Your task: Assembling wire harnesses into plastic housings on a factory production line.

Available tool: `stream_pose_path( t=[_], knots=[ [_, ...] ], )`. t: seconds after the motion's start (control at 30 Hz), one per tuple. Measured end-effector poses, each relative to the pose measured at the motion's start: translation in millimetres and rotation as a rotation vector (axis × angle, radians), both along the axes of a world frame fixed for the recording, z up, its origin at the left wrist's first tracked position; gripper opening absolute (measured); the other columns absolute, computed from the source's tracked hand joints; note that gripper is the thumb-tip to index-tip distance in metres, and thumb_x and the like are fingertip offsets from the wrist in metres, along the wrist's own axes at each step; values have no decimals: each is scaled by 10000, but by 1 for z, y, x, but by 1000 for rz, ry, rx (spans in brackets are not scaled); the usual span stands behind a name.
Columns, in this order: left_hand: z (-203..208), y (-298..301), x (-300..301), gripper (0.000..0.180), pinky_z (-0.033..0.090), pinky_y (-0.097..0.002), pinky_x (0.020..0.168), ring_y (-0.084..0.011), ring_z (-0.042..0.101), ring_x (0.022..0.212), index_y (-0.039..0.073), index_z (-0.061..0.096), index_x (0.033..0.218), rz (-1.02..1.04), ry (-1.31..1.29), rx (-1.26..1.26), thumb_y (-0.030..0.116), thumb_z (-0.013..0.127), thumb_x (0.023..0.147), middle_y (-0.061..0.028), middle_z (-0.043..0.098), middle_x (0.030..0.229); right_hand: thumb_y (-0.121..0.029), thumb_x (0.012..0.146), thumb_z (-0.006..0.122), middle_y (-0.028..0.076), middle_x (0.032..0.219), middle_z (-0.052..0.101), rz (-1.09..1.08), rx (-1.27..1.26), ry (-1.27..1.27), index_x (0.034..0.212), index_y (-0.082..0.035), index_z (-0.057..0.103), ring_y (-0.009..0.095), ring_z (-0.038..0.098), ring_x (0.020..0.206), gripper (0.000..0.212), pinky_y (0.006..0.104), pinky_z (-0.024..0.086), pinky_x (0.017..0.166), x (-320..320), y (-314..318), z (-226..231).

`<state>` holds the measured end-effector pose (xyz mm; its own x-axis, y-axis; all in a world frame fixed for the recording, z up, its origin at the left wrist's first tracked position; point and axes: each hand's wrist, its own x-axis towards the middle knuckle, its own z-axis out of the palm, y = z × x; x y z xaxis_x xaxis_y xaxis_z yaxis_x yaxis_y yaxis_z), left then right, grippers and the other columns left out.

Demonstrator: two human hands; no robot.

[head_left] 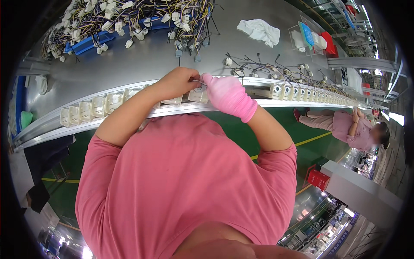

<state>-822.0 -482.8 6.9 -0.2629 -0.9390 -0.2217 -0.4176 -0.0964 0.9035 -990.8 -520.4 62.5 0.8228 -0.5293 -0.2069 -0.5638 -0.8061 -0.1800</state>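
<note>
Your grey metal worktop [224, 43] spreads across the far side, and a big heap of wires [142, 17] with white plugs covers its far left, partly over blue trays [92, 44]. Along its near edge, right in front of you, runs a long metal rail [284, 103]. Just beyond that, to the right, is a loose scatter of wires [275, 70], with a crumpled white cloth [260, 32] farther off.

Your gloved right hand [229, 96] and bare left hand [179, 82] meet over the middle of the rail, among a row of clear cups [99, 105]. Between them sits one cup [197, 96], and at its far edge is a small pale piece [199, 81]. Your left grip looks pinched on that piece; your right fingertips crowd close, but I can't tell whether they pinch it too.

You seem to be at a fitting step, working the piece at this cup. The next move probably calls for steadying the cup and lining the piece up before any firm push.
</note>
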Motion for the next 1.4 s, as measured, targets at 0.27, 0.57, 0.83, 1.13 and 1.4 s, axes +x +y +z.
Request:
stream_pose_path(
  t=[0.27, 0.57, 0.83, 1.13, 1.4],
  knots=[
    [-3, -3, -2, 155, 455, -305, 591, -193, 585, 603, 3, 617, 843, 43, 65, 97, 137, 599, 768, -108, 626, 718, -195, 724, 505, 153, 712, 608, -147, 50, 29, 803, -52, 562, 308, 605, 721, 173, 405, 468, 648, 3, -12, 4],
    [-5, -3, -4, 167, 457, -336, 641, -261, 605, 701, 27, 623, 831, 64, 0, 9, 155, 615, 724, -130, 631, 768, -100, 653, 567, 101, 632, 558, 45, -154, -299, 690, -78, 521, 289, 553, 618, 63, 404, 432, 555, 12, 0, -12],
    [-4, -4, -10, 163, 450, -373, 678, -279, 590, 785, 63, 621, 818, 85, -102, 12, 182, 578, 714, -108, 627, 804, -123, 640, 623, 54, 612, 558, 151, -183, -197, 649, -108, 552, 255, 556, 632, 72, 364, 375, 632, 8, -12, -4],
    [-2, 3, -9, 172, 450, -396, 694, -299, 586, 799, 77, 607, 863, 48, -175, -110, 174, 559, 730, -112, 625, 836, -133, 641, 622, 81, 577, 538, 124, -250, -107, 603, -96, 530, 270, 525, 585, 107, 365, 360, 622, 8, -8, -5],
    [1, 2, -8, 183, 450, -409, 688, -306, 583, 808, 73, 607, 881, 35, -178, -90, 182, 563, 741, -122, 622, 843, -116, 627, 616, 98, 694, 579, 70, -185, 35, 752, -108, 581, 277, 540, 684, 130, 373, 375, 712, 17, -7, 3]
  ],
)
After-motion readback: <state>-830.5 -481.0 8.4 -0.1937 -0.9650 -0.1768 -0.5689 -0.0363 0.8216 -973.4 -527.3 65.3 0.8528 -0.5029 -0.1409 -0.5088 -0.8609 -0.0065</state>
